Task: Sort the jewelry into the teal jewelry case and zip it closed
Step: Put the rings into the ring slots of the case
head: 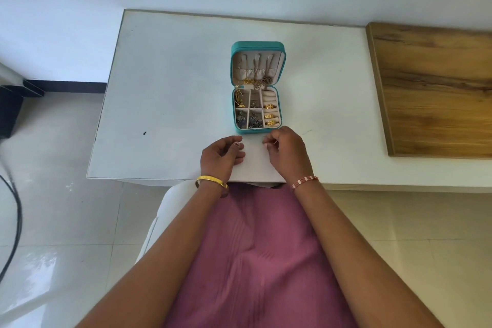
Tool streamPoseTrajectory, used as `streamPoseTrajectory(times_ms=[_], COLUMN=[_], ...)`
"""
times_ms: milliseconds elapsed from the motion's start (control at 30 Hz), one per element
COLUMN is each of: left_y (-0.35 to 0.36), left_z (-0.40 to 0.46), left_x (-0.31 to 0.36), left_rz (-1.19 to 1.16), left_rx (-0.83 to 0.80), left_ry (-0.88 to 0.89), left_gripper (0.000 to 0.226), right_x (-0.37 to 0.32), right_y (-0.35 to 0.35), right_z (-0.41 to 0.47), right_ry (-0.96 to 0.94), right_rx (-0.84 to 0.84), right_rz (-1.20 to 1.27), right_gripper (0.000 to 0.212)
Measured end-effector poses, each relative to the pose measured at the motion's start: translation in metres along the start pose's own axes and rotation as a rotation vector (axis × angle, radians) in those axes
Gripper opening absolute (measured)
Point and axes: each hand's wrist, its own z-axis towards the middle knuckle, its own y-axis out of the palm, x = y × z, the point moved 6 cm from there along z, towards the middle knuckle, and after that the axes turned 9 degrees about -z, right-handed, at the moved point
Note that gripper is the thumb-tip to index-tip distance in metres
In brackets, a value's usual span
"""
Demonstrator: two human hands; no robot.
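The teal jewelry case (pixel 236 129) lies open in the middle of the white table (pixel 165 93), its lid (pixel 257 45) standing up at the back. Necklaces (pixel 257 72) hang inside the lid. Gold rings (pixel 270 115) sit in the right-hand roll slots, gold pieces (pixel 239 100) fill the top-left compartment, and dark earrings (pixel 249 120) lie in the lower compartments. My left hand (pixel 222 154) rests on the table just in front of the case, fingers loosely curled, nothing visible in it. My right hand (pixel 286 150) rests beside it near the case's front right corner, fingers curled, apparently holding nothing.
A wooden board (pixel 436 88) lies on the table's right side. The white wall runs right behind the table. A dark speck (pixel 144 133) marks the tabletop at left. Black cables (pixel 16 221) hang over the tiled floor at far left.
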Motion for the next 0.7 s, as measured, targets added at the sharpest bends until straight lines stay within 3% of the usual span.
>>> streamPoseTrajectory(times_ms=[200, 500, 700], left_y=[0.004, 0.002, -0.001], left_z=[0.000, -0.003, -0.003], left_x=[0.001, 0.004, 0.002], left_rz=[-0.016, -0.091, -0.210], left_rx=[-0.077, -0.059, -0.038], left_ry=[-0.027, -0.045, -0.093], left_gripper=[0.027, 0.014, 0.010], right_x=[-0.025, -0.020, -0.027], right_y=[0.007, 0.008, 0.006], right_z=[-0.007, 0.002, 0.000], right_ry=[0.018, 0.120, 0.081], right_rx=[-0.157, -0.137, -0.107], right_rz=[0.254, 0.370, 0.380], right_gripper=[0.003, 0.006, 0.014])
